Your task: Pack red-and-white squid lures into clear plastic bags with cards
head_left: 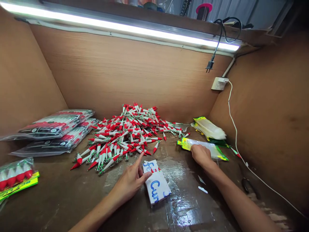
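My left hand point(132, 177) is beside a small white box with blue lettering point(157, 188), its index finger stretched toward the pile and its thumb at the box's upper left edge. Small red tips show at the top of the box. My right hand point(201, 154) is on a clear bag with a yellow and green header point(187, 144), its fingers curled down over the plastic. Beyond my left hand lies a big heap of red and white lures point(130, 129) with green-tinted hooks.
Filled bags point(55, 125) are stacked at the left, with a yellow-edged lure pack point(18, 177) nearer. More bags point(210, 128) lie at the back right. Pliers point(246, 186), a white cable point(231, 112) and a hanging plug point(209, 66) are on the right.
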Action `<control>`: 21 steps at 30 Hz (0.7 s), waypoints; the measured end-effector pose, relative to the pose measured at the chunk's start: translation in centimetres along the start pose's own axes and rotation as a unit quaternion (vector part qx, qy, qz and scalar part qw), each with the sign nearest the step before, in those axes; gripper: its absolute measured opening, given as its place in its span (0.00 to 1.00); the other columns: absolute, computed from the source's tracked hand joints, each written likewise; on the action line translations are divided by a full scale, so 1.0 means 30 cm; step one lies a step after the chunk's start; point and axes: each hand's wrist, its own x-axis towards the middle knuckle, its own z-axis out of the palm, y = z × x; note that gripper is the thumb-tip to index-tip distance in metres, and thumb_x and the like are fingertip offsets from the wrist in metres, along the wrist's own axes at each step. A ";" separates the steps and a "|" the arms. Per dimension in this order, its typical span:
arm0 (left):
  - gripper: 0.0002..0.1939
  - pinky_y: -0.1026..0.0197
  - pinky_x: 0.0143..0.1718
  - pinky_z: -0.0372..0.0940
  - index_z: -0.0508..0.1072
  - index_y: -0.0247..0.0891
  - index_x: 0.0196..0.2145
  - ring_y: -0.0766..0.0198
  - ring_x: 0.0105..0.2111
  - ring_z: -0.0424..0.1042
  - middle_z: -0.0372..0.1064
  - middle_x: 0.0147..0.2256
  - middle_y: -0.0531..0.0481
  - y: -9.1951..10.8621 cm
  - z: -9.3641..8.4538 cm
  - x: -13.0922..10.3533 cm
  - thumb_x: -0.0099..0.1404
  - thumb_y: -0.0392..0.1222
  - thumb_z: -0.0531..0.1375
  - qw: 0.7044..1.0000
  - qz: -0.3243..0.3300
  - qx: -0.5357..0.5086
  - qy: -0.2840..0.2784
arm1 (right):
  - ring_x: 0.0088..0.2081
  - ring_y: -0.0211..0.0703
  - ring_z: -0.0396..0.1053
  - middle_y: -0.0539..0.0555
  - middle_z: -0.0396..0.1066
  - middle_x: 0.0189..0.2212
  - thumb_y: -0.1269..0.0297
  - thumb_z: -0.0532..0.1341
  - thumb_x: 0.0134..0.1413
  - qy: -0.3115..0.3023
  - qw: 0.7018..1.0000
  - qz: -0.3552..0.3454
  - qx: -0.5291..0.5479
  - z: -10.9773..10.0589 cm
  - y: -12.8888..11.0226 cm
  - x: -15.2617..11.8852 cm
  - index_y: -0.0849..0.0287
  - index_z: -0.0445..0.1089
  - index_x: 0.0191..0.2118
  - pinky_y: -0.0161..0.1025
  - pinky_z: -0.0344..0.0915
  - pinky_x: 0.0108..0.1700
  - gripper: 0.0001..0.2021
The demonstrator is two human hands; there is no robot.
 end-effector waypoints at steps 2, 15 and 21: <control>0.42 0.61 0.30 0.60 0.48 0.38 0.72 0.60 0.26 0.69 0.72 0.28 0.53 0.000 -0.015 0.003 0.69 0.57 0.58 0.999 0.007 0.043 0.016 | 0.46 0.57 0.75 0.68 0.77 0.45 0.61 0.56 0.64 0.007 1.000 0.005 0.005 0.000 0.007 0.009 0.62 0.77 0.45 0.41 0.63 0.41 0.15; 0.40 0.52 0.51 0.68 0.56 0.45 0.69 0.51 0.52 0.72 0.69 0.55 0.41 0.086 -0.049 -0.010 0.65 0.55 0.65 0.981 0.049 -0.175 0.067 | 0.34 0.45 0.74 0.56 0.78 0.33 0.49 0.53 0.68 0.012 0.869 -0.240 0.432 -0.115 -0.091 -0.121 0.59 0.74 0.39 0.37 0.66 0.38 0.20; 0.33 0.55 0.41 0.72 0.76 0.35 0.51 0.52 0.40 0.77 0.76 0.44 0.39 0.121 0.006 -0.019 0.52 0.57 0.74 0.915 -0.017 -0.394 -0.087 | 0.24 0.35 0.66 0.52 0.76 0.26 0.48 0.65 0.59 -0.246 0.709 -0.291 0.593 -0.046 -0.272 -0.273 0.62 0.78 0.41 0.31 0.59 0.27 0.19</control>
